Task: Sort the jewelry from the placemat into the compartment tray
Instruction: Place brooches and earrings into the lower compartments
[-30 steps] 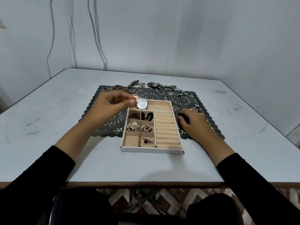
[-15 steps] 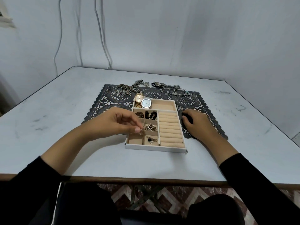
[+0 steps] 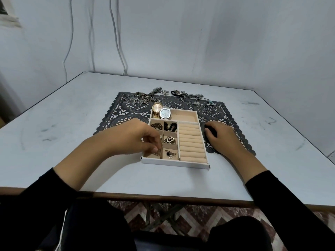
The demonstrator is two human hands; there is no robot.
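The beige compartment tray (image 3: 174, 162) sits on the near half of the dark lace placemat (image 3: 116, 113). My left hand (image 3: 134, 138) hovers over the tray's near-left compartment and pinches a small metal piece of jewelry (image 3: 157, 152) there. My right hand (image 3: 220, 135) rests on the placemat beside the tray's right wall, fingers curled against it. Two watches, one gold (image 3: 157, 108) and one silver with a pale face (image 3: 165, 113), lie in the back compartment. Small compartments hold dark and metallic pieces. Loose jewelry (image 3: 143, 98) lies along the mat's far edge, and more jewelry (image 3: 195, 98) at its far right.
The grey table (image 3: 54, 142) reaches a wall at the back, with cables hanging down it. The table's near edge (image 3: 163, 196) is just below my forearms. The tray's ring-roll section (image 3: 191, 142) on the right holds nothing.
My left hand moved from the watch compartment at the tray's back down to the near-left compartment, now pinching a small piece. The silver watch stays in the back compartment. My right hand stayed put.
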